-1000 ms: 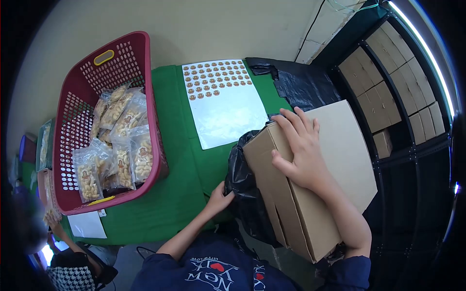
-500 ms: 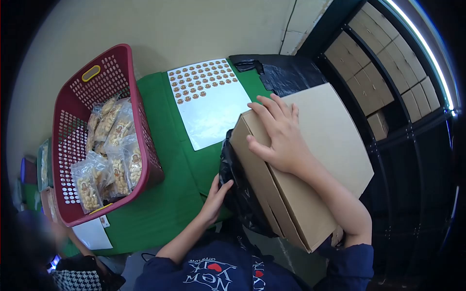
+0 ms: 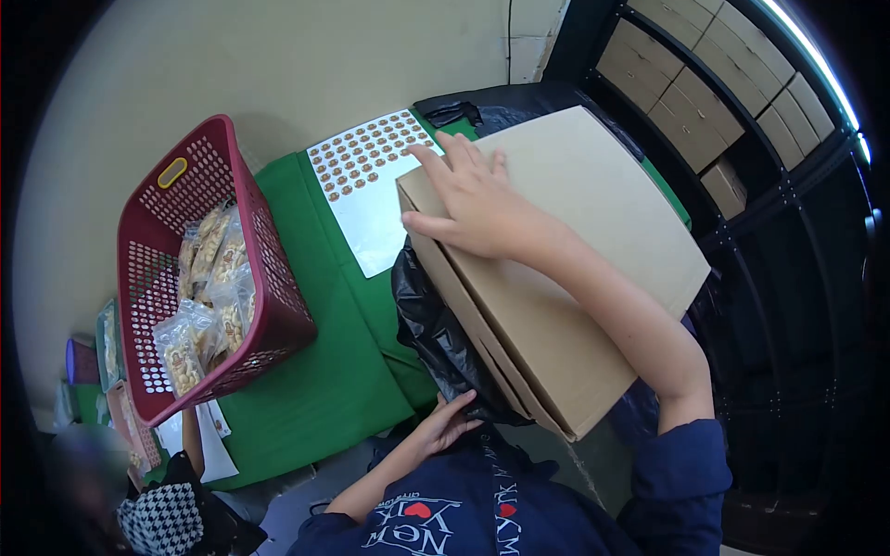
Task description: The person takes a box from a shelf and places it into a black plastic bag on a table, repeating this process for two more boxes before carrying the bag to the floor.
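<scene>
Left hand (image 3: 445, 428) slid down black plastic (image 3: 431, 320) | shirt (image 3: 533, 510): "New York" | stickers (image 3: 373, 176) seemingly unreadable

Passage: green-covered table (image 3: 338, 343), strip between basket (image 3: 275, 283) and carton (image 3: 603, 199). Obstructions: basket wall, left; carton, black plastic (image 3: 431, 324), right.

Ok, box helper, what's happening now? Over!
Right hand spread on cardboard box. Left hand at black plastic, grip unclear. Plastic along box's side. Red basket apart, seemingly not blocking.

right hand (image 3: 482, 211): spread on cardboard box (image 3: 593, 232), centre-right | left hand (image 3: 443, 428): touching black plastic (image 3: 436, 324), lower centre | maroon basket (image 3: 281, 301): filled clear bags (image 3: 181, 360) inside, left of frame
</scene>
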The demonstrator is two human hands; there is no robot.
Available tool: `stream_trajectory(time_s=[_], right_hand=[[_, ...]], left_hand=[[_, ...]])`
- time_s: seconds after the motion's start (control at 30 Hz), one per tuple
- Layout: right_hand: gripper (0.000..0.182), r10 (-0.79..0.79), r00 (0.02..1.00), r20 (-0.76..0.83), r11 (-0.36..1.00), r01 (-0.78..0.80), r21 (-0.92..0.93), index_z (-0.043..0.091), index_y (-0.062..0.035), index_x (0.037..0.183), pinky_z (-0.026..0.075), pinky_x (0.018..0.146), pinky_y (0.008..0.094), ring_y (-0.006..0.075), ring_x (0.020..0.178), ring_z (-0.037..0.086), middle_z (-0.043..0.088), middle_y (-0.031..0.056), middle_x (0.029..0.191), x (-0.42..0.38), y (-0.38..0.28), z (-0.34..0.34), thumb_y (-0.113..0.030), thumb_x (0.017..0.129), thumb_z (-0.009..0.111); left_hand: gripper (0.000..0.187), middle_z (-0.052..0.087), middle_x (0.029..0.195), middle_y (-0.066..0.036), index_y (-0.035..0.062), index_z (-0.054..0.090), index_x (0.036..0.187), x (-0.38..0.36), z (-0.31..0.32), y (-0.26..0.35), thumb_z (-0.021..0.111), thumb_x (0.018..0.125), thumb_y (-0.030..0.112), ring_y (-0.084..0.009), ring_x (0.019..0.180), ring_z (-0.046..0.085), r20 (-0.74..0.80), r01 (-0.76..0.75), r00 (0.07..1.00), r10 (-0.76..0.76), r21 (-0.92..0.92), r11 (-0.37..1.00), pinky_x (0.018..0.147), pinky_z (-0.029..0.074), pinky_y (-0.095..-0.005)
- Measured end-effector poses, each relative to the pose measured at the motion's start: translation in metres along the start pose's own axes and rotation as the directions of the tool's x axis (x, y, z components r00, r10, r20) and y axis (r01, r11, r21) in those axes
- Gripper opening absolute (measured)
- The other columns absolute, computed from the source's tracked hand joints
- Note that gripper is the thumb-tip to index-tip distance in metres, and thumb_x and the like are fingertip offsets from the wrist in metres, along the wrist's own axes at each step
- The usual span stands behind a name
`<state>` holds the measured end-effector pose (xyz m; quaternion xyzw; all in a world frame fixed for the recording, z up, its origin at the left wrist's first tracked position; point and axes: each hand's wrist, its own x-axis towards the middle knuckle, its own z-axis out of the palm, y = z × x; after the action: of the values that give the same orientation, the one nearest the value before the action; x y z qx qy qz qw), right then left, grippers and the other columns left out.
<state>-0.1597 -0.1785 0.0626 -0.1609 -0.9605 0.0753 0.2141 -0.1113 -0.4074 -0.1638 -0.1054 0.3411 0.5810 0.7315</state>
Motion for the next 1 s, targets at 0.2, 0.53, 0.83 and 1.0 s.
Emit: stream_trajectory(time_s=[0.2, 0.53, 0.83, 1.0], right_hand=[[0.062, -0.260, 0.953, 0.154, 0.933, 0.207, 0.294, 0.037, -0.0037, 0.126, 0.029, 0.098, 0.0443, 0.0412, 0.116, 0.037, 0.038, 0.0241, 0.126, -0.063, -0.023, -0.117, -0.041, 0.080, 0.057], [0.069, -0.004, 0.972, 0.233, 1.000, 0.006, -0.011, 0.041, -0.0214, 0.129, 0.017, 0.101, 0.0503, 0.0313, 0.126, 0.028, 0.032, 0.0142, 0.136, -0.234, 0.007, -0.126, -0.022, 0.066, 0.069], [0.062, -0.140, 0.990, -0.026, 0.990, 0.140, -0.016, 0.041, -0.0173, 0.128, 0.018, 0.101, 0.0452, 0.0260, 0.124, 0.033, 0.035, 0.0114, 0.134, -0.234, 0.014, -0.093, -0.021, 0.070, 0.066], [0.056, -0.076, 0.955, -0.286, 0.982, 0.122, 0.147, 0.046, -0.0104, 0.122, 0.019, 0.100, 0.0409, 0.0267, 0.120, 0.037, 0.038, 0.0157, 0.130, -0.259, 0.020, -0.105, -0.018, 0.071, 0.067]], left_hand=[[0.042, 0.048, 0.116, -0.007, 0.0123, 0.036, 0.117, -0.015, 0.027, -0.028, 0.060, 0.083, 0.013, -0.0190, 0.104, 0.050, 0.082, -0.062, 0.994, 0.066, -0.052, 0.997, 0.092, 0.039, -0.0495], [0.019, 0.061, 0.083, -0.005, 0.0010, 0.054, 0.097, -0.020, 0.059, -0.077, 0.060, 0.084, 0.014, -0.0104, 0.067, 0.059, -0.130, -0.479, 0.783, 0.608, 0.498, 0.723, 0.061, 0.047, -0.0206], [0.014, 0.050, 0.053, -0.003, -0.0009, 0.046, 0.074, -0.114, 0.176, -0.041, 0.050, 0.086, 0.005, -0.0087, 0.038, 0.048, 0.230, -0.746, 0.021, 0.973, 0.652, -0.138, 0.034, 0.038, -0.0191], [0.008, 0.051, 0.055, -0.008, 0.0000, 0.045, 0.081, -0.136, 0.190, -0.017, 0.053, 0.082, 0.002, -0.0141, 0.045, 0.052, 0.524, -0.649, -0.429, 0.736, 0.388, -0.654, 0.040, 0.042, -0.0215]])
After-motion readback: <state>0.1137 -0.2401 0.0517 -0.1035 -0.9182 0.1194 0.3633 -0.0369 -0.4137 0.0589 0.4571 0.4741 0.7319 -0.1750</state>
